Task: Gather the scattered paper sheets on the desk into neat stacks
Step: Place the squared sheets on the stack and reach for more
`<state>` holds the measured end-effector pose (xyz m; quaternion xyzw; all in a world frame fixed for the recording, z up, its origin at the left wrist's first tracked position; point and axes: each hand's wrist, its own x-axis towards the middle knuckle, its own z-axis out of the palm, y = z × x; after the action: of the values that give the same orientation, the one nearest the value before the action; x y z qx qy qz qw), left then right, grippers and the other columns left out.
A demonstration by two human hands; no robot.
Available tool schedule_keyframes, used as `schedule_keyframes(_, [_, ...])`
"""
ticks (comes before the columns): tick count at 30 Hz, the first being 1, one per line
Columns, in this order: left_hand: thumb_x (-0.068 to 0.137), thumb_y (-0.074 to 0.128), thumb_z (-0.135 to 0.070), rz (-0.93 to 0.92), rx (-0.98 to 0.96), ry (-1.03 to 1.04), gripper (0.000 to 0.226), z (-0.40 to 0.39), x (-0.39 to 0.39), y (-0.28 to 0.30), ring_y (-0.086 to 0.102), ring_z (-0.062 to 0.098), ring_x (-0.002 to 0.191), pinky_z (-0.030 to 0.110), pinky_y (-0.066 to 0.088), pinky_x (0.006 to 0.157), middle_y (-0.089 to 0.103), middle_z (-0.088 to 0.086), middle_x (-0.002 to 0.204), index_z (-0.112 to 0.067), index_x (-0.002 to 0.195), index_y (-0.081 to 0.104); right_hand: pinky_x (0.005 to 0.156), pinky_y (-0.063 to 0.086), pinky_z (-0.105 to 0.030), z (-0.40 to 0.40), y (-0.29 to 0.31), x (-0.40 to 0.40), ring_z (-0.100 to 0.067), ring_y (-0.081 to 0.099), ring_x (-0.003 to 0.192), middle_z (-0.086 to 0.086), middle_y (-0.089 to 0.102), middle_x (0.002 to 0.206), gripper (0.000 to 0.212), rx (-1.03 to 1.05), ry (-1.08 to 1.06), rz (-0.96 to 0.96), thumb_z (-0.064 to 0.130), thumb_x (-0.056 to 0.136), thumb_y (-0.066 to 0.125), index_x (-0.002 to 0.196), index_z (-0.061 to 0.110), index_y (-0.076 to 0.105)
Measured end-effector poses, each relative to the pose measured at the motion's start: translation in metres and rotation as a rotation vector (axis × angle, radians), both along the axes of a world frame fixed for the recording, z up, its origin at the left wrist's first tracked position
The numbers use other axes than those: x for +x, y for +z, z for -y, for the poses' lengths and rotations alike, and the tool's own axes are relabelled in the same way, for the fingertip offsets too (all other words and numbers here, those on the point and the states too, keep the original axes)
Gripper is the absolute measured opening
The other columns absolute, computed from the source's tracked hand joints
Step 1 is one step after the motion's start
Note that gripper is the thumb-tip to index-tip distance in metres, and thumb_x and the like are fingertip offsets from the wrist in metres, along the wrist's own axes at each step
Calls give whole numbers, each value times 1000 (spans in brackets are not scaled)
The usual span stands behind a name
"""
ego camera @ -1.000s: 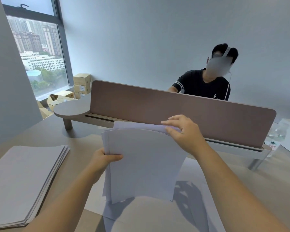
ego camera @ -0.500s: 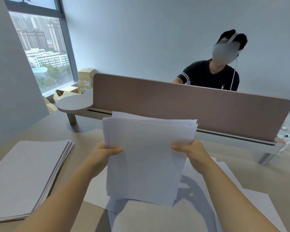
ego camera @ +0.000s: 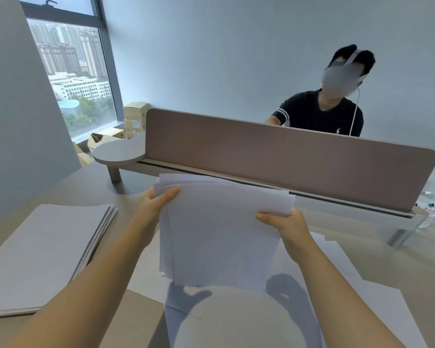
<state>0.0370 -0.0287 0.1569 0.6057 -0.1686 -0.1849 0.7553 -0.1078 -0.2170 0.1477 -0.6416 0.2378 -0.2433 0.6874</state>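
Beige desk (ego camera: 412, 249), mauve divider panel (ego camera: 274, 156) at 12 o'clock. Finished stack of white sheets (ego camera: 43, 252) at 9 o'clock. Uneven bundle of white paper sheets (ego camera: 221, 234) held mid-air at centre; left hand (ego camera: 153, 207) pinches its 10 o'clock corner, right hand (ego camera: 286, 224) pinches its 3 o'clock edge.

Legible text: none. Cardboard boxes (ego camera: 135, 116) left of the divider panel (ego camera: 274, 156) are carrying pale labels, print too small to read. A bottle (ego camera: 431, 209) at the panel's right end is showing a white label with a dark triangular mark and red characters, blurred beyond reading. Person behind the panel is wearing a black shirt (ego camera: 322, 114) bearing a small white emblem, no words. Paper sheets (ego camera: 221, 232) are showing blank.
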Motion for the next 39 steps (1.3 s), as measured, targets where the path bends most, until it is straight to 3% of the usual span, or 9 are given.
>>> schedule_keyframes(4, [88,50,-45,-93,60,186,23,8,0,11,52,18,83,38,43,85,53,-2,82,-24,78,51,58,52,-12,-7,-1,2,-13,62,71,-1,65,77,24,-35,39,13,-9,73,67,84,11,63])
schedule_keyframes(13, [94,43,-31,22,-1,204,23,9,2,9,52,16,73,24,44,68,55,3,76,-20,78,55,61,49,-17,-8,-13,1,-12,60,70,1,63,74,21,-46,-5,-36,-7,77,65,77,14,63])
schedule_keyframes(15, [84,51,-45,96,-14,92,26,6,5,1,55,18,77,23,47,69,56,2,80,-20,83,55,56,51,-19,-8,-14,5,-16,59,68,0,62,72,20,6,-95,-4,-4,79,65,72,15,62])
schedule_keyframes(17, [50,68,-70,149,30,-74,69,2,10,-14,62,15,83,20,54,68,62,-1,88,-19,94,56,46,51,-14,-6,-10,7,-15,60,62,0,62,70,21,32,-168,45,-5,79,64,71,14,60])
schedule_keyframes(19, [27,80,-67,115,81,-186,92,0,13,-27,68,12,80,19,56,63,68,-4,90,-18,102,58,41,48,-11,-2,-4,9,-6,62,49,4,65,59,22,31,-199,93,-6,79,63,70,14,59])
schedule_keyframes(24, [74,69,4,24,198,-126,27,3,9,-56,70,14,73,23,57,62,69,3,90,-9,97,63,64,56,-25,2,-13,7,-18,64,69,4,69,69,17,21,-129,42,-1,77,67,76,16,63])
schedule_keyframes(28, [55,74,1,-52,215,-140,30,3,8,-84,67,12,65,22,54,60,73,-8,65,-11,82,66,86,49,-40,3,-43,-1,-29,61,88,-3,66,85,20,97,-84,-86,-4,76,67,81,15,64])
schedule_keyframes(34, [80,61,9,-37,284,50,27,14,6,-103,59,19,67,28,50,65,66,-9,58,-15,69,63,59,51,-14,-5,-52,6,-13,59,70,4,62,76,20,24,-149,-114,-3,82,62,75,15,61])
schedule_keyframes(39, [82,57,8,-24,167,28,23,10,13,-78,65,4,53,23,54,59,69,-12,55,-13,75,64,75,52,-31,-2,-49,0,-18,61,73,-4,64,84,15,45,-42,-185,-2,81,64,93,6,62])
